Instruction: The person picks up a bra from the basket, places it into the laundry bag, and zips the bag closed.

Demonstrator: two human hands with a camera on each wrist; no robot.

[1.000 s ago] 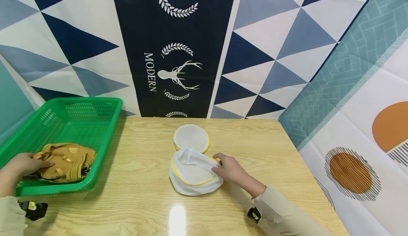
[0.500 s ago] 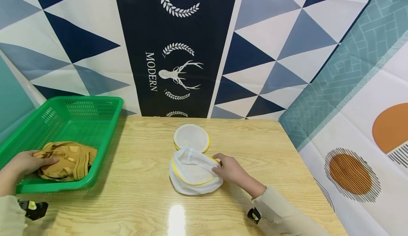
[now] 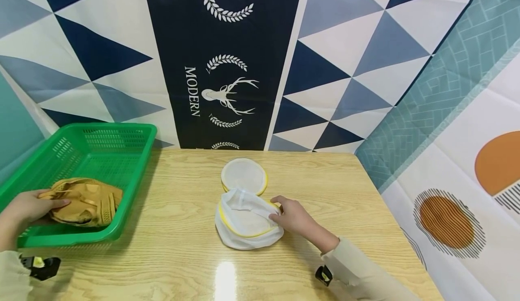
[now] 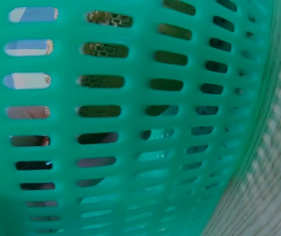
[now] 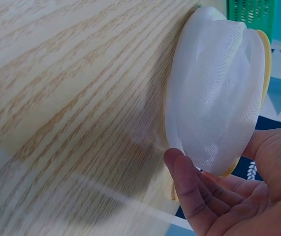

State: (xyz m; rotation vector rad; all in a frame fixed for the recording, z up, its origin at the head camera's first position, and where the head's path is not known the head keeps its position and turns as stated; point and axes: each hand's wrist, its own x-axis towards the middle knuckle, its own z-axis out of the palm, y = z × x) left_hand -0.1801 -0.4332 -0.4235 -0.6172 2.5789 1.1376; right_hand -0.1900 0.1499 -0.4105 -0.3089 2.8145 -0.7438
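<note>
Gripping tan lace-trimmed garment [image 3: 87, 201], left hand [image 3: 30, 208] lay in green basket [image 3: 106, 145], eight o'clock; right hand [image 3: 294, 215] pinched mesh bag [image 3: 248, 224], six o'clock, apparently to hold it open.

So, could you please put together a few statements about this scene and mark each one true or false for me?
1. The left hand holds a tan fabric item inside the green basket. True.
2. The right hand lies flat on bare wood. False: the right hand holds the edge of the white mesh item.
3. A round white mesh piece with a yellow edge lies on the table, beyond the white mesh item. True.
4. In the head view, the basket stands to the right of the white mesh item. False: it stands to the left.
5. The left wrist view shows the basket's slotted wall close up. True.
</note>
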